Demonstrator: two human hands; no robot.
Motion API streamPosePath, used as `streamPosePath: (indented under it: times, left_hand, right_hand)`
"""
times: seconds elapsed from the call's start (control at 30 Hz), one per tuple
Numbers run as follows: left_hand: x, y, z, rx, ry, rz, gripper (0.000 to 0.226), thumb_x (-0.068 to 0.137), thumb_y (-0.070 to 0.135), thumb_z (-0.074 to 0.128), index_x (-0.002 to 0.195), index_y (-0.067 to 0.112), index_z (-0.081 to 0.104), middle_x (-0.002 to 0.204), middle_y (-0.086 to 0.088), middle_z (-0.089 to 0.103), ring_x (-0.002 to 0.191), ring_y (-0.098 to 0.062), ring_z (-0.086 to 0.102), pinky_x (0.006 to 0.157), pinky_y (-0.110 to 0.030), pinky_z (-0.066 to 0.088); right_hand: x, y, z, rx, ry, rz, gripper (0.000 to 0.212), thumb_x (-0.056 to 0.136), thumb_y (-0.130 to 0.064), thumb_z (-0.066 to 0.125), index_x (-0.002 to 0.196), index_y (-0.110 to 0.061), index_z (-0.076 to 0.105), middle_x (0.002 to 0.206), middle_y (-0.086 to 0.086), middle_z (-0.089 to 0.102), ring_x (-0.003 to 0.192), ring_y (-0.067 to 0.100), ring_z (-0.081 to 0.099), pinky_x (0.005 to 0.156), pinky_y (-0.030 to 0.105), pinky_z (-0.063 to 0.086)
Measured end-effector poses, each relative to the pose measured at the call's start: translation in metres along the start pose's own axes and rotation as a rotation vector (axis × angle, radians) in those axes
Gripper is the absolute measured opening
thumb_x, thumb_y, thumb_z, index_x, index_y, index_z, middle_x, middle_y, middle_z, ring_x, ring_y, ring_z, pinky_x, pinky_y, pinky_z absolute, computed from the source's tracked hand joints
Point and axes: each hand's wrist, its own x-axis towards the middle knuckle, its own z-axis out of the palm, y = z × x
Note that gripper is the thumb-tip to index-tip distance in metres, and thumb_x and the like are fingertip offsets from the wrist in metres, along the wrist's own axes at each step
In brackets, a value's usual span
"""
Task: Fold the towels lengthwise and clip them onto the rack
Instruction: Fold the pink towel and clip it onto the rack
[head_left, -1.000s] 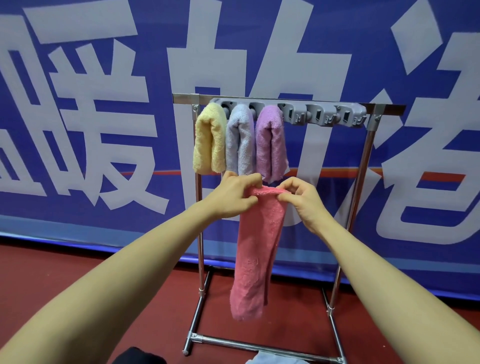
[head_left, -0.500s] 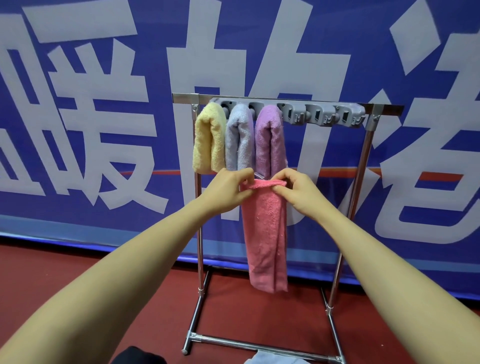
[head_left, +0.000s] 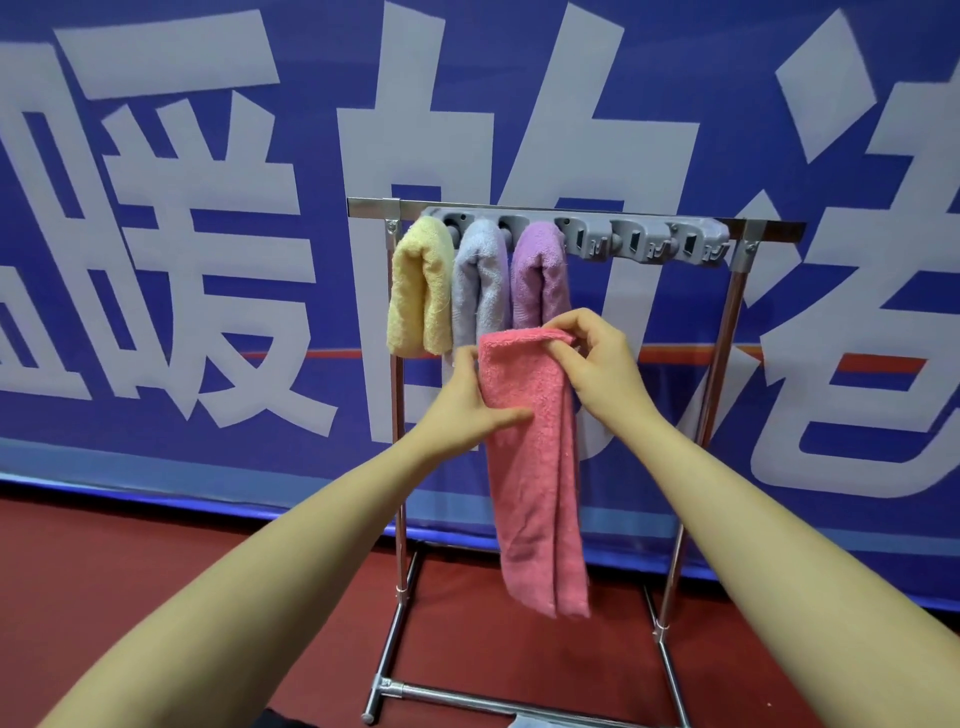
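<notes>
A pink towel (head_left: 535, 467), folded into a long strip, hangs in front of the metal rack (head_left: 737, 291). My right hand (head_left: 597, 364) pinches its top right corner. My left hand (head_left: 467, 405) holds the strip's left edge a little lower, thumb lying across the front and fingers hidden behind it. On the grey clip bar (head_left: 639, 241) hang a yellow towel (head_left: 421, 291), a pale lilac-grey towel (head_left: 480, 286) and a purple towel (head_left: 537, 275), side by side at the left end. The clips to the right of them hold nothing.
A blue banner (head_left: 156, 260) with big white characters fills the wall behind the rack. The rack's foot bar (head_left: 493, 701) rests on a dark red floor (head_left: 156, 571). A pale piece of cloth (head_left: 540, 722) shows at the bottom edge.
The pink towel's top has risen closer to the rack and the strip now hangs straighter. My left hand slid down from the top edge to the side of the strip.
</notes>
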Motion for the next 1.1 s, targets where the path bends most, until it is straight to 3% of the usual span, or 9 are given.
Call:
streamPosePath:
  times: [0.17, 0.33, 0.4, 0.47, 0.6, 0.77, 0.87, 0.97, 1.1]
  left_hand:
    - [0.005, -0.009, 0.020, -0.075, 0.018, -0.071, 0.061, 0.070, 0.020, 0.082, 0.118, 0.013, 0.045, 0.111, 0.004, 0.061, 0.101, -0.007, 0.061, 0.086, -0.029, 0.053]
    - [0.011, -0.006, 0.031, -0.062, 0.111, -0.103, 0.024, 0.076, 0.012, 0.073, 0.096, 0.003, 0.062, 0.092, -0.011, 0.069, 0.084, -0.024, 0.066, 0.080, -0.046, 0.055]
    - [0.015, 0.000, 0.033, 0.009, 0.179, -0.090, 0.014, 0.076, 0.012, 0.071, 0.081, 0.005, 0.060, 0.075, -0.005, 0.062, 0.071, -0.019, 0.057, 0.069, -0.037, 0.054]
    - [0.017, 0.009, 0.033, 0.141, 0.246, -0.037, 0.011, 0.074, 0.011, 0.067, 0.072, 0.011, 0.056, 0.065, 0.005, 0.054, 0.066, -0.015, 0.051, 0.058, -0.025, 0.044]
    - [0.023, 0.028, 0.025, 0.447, 0.302, 0.087, 0.013, 0.071, 0.014, 0.061, 0.084, 0.013, 0.062, 0.080, 0.001, 0.065, 0.080, -0.021, 0.059, 0.067, -0.034, 0.046]
    - [0.035, 0.034, 0.023, 0.788, 0.255, 0.316, 0.013, 0.076, 0.016, 0.057, 0.088, 0.011, 0.060, 0.089, -0.004, 0.064, 0.082, -0.028, 0.058, 0.067, -0.032, 0.036]
    - [0.036, 0.030, 0.019, 0.906, 0.253, 0.447, 0.011, 0.070, 0.006, 0.059, 0.081, 0.007, 0.059, 0.079, -0.008, 0.062, 0.069, -0.032, 0.058, 0.062, -0.031, 0.029]
    - [0.037, 0.024, 0.013, 0.989, 0.269, 0.568, 0.019, 0.053, 0.000, 0.061, 0.070, 0.007, 0.056, 0.063, -0.007, 0.056, 0.054, -0.030, 0.055, 0.053, -0.034, 0.035]
    - [0.041, 0.024, 0.009, 1.075, 0.307, 0.686, 0.014, 0.054, 0.005, 0.056, 0.066, 0.011, 0.053, 0.059, -0.003, 0.051, 0.051, -0.027, 0.053, 0.054, -0.031, 0.031]
  right_hand:
    - [0.005, -0.013, -0.011, 0.062, 0.103, -0.061, 0.011, 0.090, -0.006, 0.058, 0.093, -0.016, 0.062, 0.086, -0.011, 0.063, 0.083, 0.003, 0.058, 0.078, 0.015, 0.046]
    - [0.011, -0.013, -0.030, 0.079, 0.289, -0.025, 0.013, 0.090, -0.007, 0.057, 0.094, -0.019, 0.060, 0.085, -0.015, 0.060, 0.078, -0.005, 0.056, 0.075, 0.012, 0.046]
    - [0.012, -0.004, -0.036, 0.010, 0.345, 0.032, 0.011, 0.091, -0.008, 0.056, 0.095, -0.017, 0.059, 0.084, -0.017, 0.058, 0.078, -0.005, 0.054, 0.075, 0.017, 0.046]
    - [0.012, 0.012, -0.040, -0.123, 0.376, 0.130, 0.012, 0.090, -0.011, 0.055, 0.100, -0.017, 0.056, 0.091, -0.012, 0.059, 0.093, 0.011, 0.057, 0.086, 0.031, 0.046]
    - [-0.001, 0.038, -0.037, -0.427, 0.281, 0.198, 0.047, 0.080, -0.002, 0.057, 0.124, -0.016, 0.045, 0.122, 0.001, 0.053, 0.114, 0.022, 0.046, 0.091, 0.034, 0.025]
    - [-0.021, 0.038, -0.006, -0.520, -0.246, -0.026, 0.060, 0.074, -0.012, 0.051, 0.130, -0.032, 0.041, 0.121, -0.012, 0.050, 0.113, 0.012, 0.040, 0.085, 0.028, 0.017]
    - [-0.019, 0.033, 0.002, -0.522, -0.249, -0.029, 0.059, 0.070, -0.032, 0.046, 0.130, -0.033, 0.041, 0.121, -0.013, 0.050, 0.112, 0.011, 0.040, 0.091, 0.027, 0.017]
    - [-0.013, 0.028, 0.006, -0.612, -0.182, -0.127, 0.051, 0.077, -0.048, 0.055, 0.124, -0.033, 0.046, 0.112, -0.014, 0.052, 0.101, 0.009, 0.042, 0.086, 0.027, 0.016]
    - [-0.005, 0.028, 0.010, -0.837, -0.043, -0.279, 0.029, 0.077, -0.020, 0.056, 0.106, -0.020, 0.057, 0.091, -0.003, 0.055, 0.079, 0.022, 0.054, 0.074, 0.032, 0.018]
